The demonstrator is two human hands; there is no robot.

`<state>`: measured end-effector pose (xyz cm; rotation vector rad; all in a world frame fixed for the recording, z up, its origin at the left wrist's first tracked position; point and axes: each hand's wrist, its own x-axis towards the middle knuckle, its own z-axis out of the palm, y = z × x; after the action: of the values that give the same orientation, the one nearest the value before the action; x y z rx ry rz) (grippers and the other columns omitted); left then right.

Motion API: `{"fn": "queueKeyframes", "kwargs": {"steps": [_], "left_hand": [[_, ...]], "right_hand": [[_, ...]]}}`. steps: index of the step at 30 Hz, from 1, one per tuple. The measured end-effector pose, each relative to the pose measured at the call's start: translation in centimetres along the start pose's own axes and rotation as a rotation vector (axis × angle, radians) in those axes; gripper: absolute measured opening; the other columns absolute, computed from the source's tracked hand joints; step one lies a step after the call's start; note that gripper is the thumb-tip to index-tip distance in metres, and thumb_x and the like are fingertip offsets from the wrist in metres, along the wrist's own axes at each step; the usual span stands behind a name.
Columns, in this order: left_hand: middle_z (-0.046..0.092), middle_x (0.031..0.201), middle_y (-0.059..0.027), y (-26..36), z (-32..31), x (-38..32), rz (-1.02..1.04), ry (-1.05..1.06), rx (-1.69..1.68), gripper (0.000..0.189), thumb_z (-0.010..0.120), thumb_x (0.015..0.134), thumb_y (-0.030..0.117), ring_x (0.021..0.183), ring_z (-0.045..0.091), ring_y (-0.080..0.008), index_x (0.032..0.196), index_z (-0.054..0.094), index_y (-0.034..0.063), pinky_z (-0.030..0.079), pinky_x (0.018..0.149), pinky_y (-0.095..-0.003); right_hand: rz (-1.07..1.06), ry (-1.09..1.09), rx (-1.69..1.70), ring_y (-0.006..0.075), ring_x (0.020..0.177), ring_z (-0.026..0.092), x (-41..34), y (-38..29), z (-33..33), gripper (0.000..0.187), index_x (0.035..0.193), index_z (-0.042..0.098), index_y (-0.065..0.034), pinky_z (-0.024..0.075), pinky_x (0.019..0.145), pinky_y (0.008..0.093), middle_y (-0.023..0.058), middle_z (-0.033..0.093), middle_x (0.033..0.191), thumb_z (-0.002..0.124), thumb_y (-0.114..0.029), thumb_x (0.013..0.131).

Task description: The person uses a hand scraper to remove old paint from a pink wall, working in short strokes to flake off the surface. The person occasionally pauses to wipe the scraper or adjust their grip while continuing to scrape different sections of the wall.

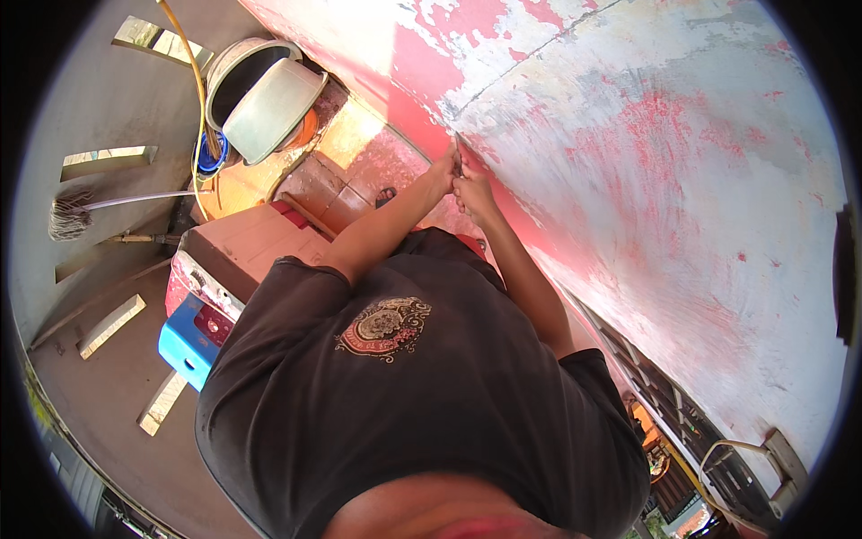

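Observation:
My right hand (475, 193) is closed around the lower end of a narrow metal-bladed hand tool (458, 156). Higher up, the fingers of my left hand (442, 172) wrap the same tool, close against the right hand. The tool's tip points up to the painted wall (646, 175), near the edge of a pink band; whether it touches cannot be made out. Much of this wall is bare whitish-grey, with ragged patches of pink paint. Most of the tool's handle is hidden by my fingers.
To the left are a pale plastic tub (275, 111), a blue bucket (211, 153), a string mop (70, 217), a cardboard box (259, 239) and a blue plastic stool (185, 340). Below the hands is a tiled floor (323, 185). A cable (714, 450) hangs at lower right.

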<state>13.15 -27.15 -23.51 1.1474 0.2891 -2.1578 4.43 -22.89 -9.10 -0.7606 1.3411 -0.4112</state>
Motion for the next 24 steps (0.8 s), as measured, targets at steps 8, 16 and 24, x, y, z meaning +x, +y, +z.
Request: {"fn": "queueKeyframes", "kwargs": {"steps": [8, 16, 24], "left_hand": [[0.051, 0.079, -0.0005, -0.3, -0.8, 0.4, -0.002, -0.182, -0.096, 0.063, 0.04, 0.096, 0.072, 0.078, 0.055, -0.0201, 0.119, 0.055, 0.0156, 0.055, 0.073, -0.0525], [0.054, 0.072, 0.0001, 0.3, 0.2, -0.6, 0.052, -0.201, -0.099, 0.058, 0.038, 0.096, 0.071, 0.07, 0.056, -0.0187, 0.09, 0.055, 0.0161, 0.056, 0.073, -0.0431], [0.059, 0.076, -0.0022, 1.8, 0.6, -1.1, 0.082, -0.28, -0.123, 0.061, 0.04, 0.094, 0.073, 0.074, 0.059, -0.0207, 0.087, 0.054, 0.0142, 0.055, 0.079, -0.0436]], "right_hand": [[-0.096, 0.153, -0.157, 0.0098, 0.052, 0.051, -0.2, 1.6, 0.0, 0.052, 0.141, 0.054, -0.0012, 0.0399, 0.047, 0.0291, 0.0021, 0.056, 0.069, 0.057, -0.006, 0.089], [-0.177, 0.223, -0.236, 0.0067, 0.045, 0.043, 0.9, 2.2, -0.3, 0.054, 0.144, 0.056, -0.0133, 0.0329, 0.04, 0.0255, -0.0023, 0.049, 0.063, 0.057, -0.008, 0.09], [-0.141, 0.131, -0.171, 0.0088, 0.056, 0.051, -0.2, -1.2, -0.4, 0.057, 0.143, 0.054, -0.0031, 0.038, 0.047, 0.0265, -0.0002, 0.058, 0.075, 0.058, -0.004, 0.086]]}}
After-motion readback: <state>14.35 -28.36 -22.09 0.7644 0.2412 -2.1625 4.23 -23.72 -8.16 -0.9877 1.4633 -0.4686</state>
